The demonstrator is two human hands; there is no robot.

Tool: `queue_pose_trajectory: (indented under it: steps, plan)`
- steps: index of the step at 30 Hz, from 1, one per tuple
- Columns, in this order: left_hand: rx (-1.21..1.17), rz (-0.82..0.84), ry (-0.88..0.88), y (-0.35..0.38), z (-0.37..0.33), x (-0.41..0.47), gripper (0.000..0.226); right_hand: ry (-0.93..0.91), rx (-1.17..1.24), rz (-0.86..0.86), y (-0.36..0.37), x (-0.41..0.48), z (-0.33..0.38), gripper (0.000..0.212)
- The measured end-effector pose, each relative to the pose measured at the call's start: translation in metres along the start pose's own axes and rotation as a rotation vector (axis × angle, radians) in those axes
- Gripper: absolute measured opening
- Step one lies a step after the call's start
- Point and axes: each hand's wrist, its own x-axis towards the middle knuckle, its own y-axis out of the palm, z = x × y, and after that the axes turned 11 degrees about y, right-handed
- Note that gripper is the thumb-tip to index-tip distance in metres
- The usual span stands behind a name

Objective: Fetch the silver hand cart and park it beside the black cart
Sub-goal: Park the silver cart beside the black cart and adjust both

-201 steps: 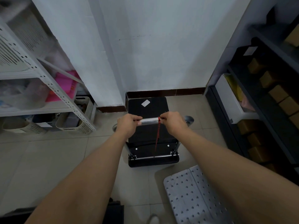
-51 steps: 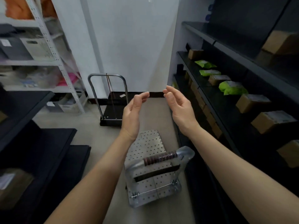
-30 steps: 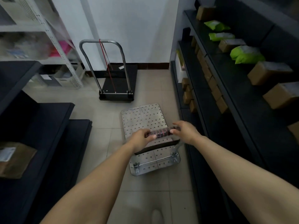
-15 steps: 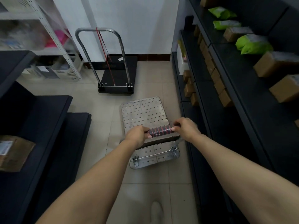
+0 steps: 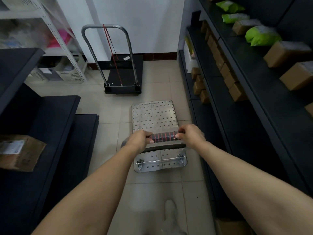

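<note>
The silver hand cart (image 5: 153, 115) has a perforated metal deck and stands on the tiled floor right in front of me. Its handle (image 5: 163, 137) is wrapped in dark tape with red bands. My left hand (image 5: 138, 140) grips the handle's left end and my right hand (image 5: 190, 135) grips its right end. The black cart (image 5: 124, 75) stands farther ahead against the white wall, its chrome handle upright with a red cord hanging from it. A stretch of bare floor lies between the two carts.
Dark shelving (image 5: 250, 92) with cardboard boxes and green bags runs along the right. Low dark shelves (image 5: 42, 126) with a cardboard box (image 5: 18, 152) stand on the left. A white rack (image 5: 55, 39) with baskets stands at the back left. My shoe (image 5: 171, 211) shows below.
My hands dropped from mid-air onto the silver cart's handle and gripped it. The silver cart has since rolled forward, closer to the black cart.
</note>
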Motion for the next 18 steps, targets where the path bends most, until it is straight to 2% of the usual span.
queue_pose_trajectory:
  steps: [11,18]
  plan:
    - [0.053,0.008,-0.023,0.003,0.014,-0.058,0.034,0.104,-0.010,-0.004,0.036,-0.068,0.002,0.017]
    - [0.138,0.015,0.004,-0.008,0.021,-0.069,0.042,0.117,-0.141,-0.008,0.050,-0.085,0.015,0.021]
